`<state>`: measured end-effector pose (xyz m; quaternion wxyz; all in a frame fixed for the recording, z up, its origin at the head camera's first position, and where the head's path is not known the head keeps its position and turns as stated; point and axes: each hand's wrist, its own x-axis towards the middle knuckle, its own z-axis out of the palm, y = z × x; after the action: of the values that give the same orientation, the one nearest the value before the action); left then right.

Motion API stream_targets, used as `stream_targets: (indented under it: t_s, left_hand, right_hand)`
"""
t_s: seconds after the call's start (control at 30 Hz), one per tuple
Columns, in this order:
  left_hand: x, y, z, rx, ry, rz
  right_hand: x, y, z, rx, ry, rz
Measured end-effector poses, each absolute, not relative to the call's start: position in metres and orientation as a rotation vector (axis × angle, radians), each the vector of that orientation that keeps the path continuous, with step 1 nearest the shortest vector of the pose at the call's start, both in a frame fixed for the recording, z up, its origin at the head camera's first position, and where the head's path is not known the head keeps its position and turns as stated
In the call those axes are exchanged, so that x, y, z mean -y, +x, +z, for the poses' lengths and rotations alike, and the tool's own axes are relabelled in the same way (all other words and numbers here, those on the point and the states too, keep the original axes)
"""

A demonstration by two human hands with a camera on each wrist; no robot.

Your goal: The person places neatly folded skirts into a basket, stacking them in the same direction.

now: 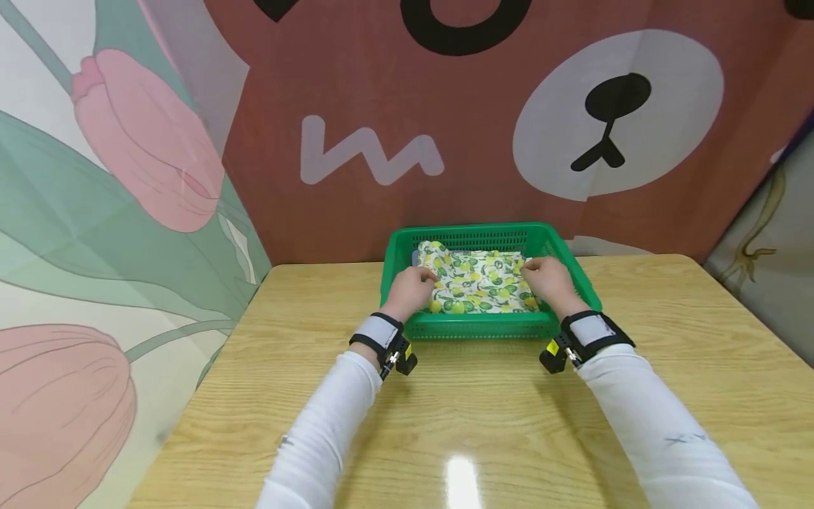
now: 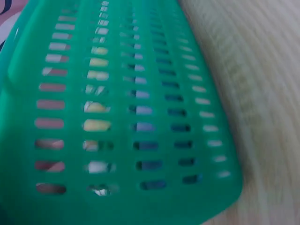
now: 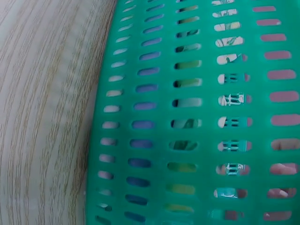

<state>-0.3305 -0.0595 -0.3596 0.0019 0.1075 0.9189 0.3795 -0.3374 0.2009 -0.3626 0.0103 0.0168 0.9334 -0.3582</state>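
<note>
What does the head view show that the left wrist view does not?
Only the head view shows both hands, the left hand and the right hand, curled on a lemon-print cloth lying inside the basket, plus the white sleeves, wrist straps and the bear and tulip backdrop. Only the left wrist view shows the basket's slotted wall up close, blurred, with bits of yellow and other colours through the slots; no hand appears there. Both share the green basket and the wooden table.

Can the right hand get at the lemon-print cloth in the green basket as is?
Likely yes: the right hand already rests on the lemon-print cloth inside the open-topped green basket; nothing covers it.
</note>
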Motion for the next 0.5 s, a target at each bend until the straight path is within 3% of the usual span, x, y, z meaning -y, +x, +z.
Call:
stream_targets:
  t_s: [0.5]
  left_hand:
    - [0.068, -0.324, -0.347, -2.771, 0.479, 0.746]
  right_hand:
    - [-0.212, -0.333, -0.361, -2.715, -0.279, -0.872]
